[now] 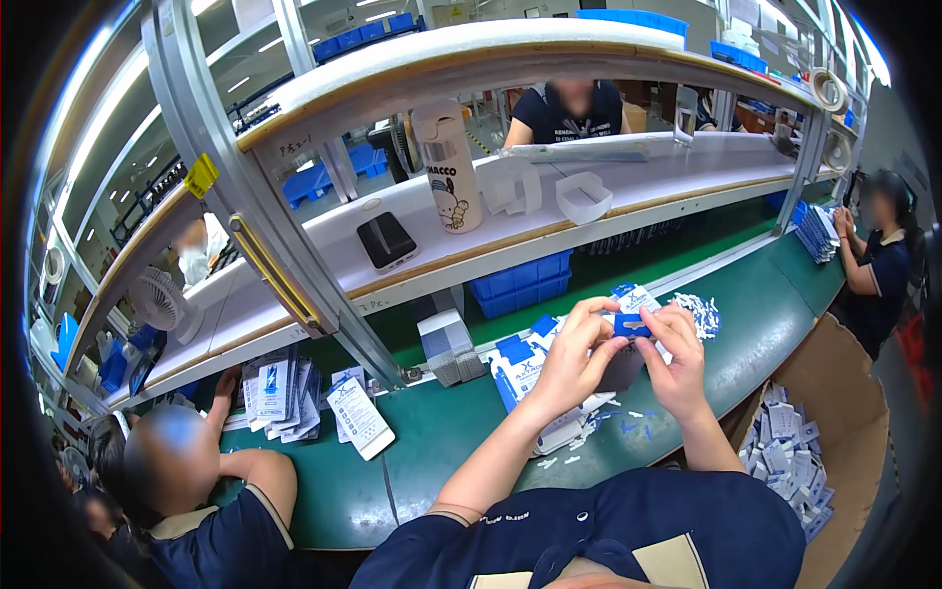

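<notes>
Above the green table, my left hand (574,355) and my right hand (676,355) pinch a blue-and-white packaging card (631,323) between fingers and thumbs. A pale slot shows in its blue part; its rest is partly hidden by my fingers. Just below it stands a grey block-like thing (620,371), mostly covered by my hands. Beside my left hand lie several blue-and-white printed packages (512,371). Small white and blue cut-out bits (579,442) are scattered below my hands. A heap of similar bits (697,314) lies beyond my right hand.
A carton (854,422) of white-and-blue packages stands at the right. Shelf above holds a bottle (451,182) and a black-faced device (387,241). A blue bin (522,285) sits underneath. Co-workers sit left (235,491), right (878,265) and across (567,113); package stacks (282,393) lie left.
</notes>
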Demonstrator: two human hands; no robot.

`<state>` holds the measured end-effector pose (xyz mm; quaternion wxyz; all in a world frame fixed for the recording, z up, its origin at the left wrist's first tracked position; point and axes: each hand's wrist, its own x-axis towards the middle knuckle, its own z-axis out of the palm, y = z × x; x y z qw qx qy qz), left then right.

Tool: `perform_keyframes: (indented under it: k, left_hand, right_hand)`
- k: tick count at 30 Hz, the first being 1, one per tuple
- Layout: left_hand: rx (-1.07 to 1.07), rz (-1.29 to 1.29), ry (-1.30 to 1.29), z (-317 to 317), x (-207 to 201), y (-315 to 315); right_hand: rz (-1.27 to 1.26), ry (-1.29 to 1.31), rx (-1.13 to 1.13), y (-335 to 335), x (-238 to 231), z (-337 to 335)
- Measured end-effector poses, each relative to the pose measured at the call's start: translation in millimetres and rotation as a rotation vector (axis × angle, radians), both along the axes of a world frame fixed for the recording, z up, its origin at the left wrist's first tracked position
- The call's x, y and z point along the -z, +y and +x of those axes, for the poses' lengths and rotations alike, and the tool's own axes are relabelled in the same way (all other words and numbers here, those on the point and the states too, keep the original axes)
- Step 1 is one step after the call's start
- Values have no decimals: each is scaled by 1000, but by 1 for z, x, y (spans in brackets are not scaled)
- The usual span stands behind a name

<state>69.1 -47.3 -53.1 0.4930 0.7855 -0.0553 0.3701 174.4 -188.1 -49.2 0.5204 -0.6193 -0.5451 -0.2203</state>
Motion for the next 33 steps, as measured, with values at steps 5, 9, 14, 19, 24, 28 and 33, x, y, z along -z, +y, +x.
perform_keyframes:
  k: [5, 9, 14, 19, 24, 28, 33]
  left_hand:
    - [-49, 16, -72, -2, -4, 4]
    - [-84, 68, -117, -3, -5, 4]
    - [-126, 161, -90, -2, -7, 4]
    - [-122, 158, -49, 0, -6, 3]
    - [-123, 48, -15, -1, -8, -6]
    - [-32, 213, -65, 4, 0, -1]
    - [-55, 157, -46, 1, -4, -3]
  right_hand:
    - [-20, -125, 80, 6, -12, -3]
    - [-7, -201, 122, 6, -11, -3]
    - [31, -290, 185, 2, -11, -1]
    - [-27, -439, 224, -5, -11, 3]
    - [-103, -315, 81, -13, -18, 4]
    - [-153, -209, 6, -18, -22, 4]
    - [-160, -62, -44, -18, -17, 1]
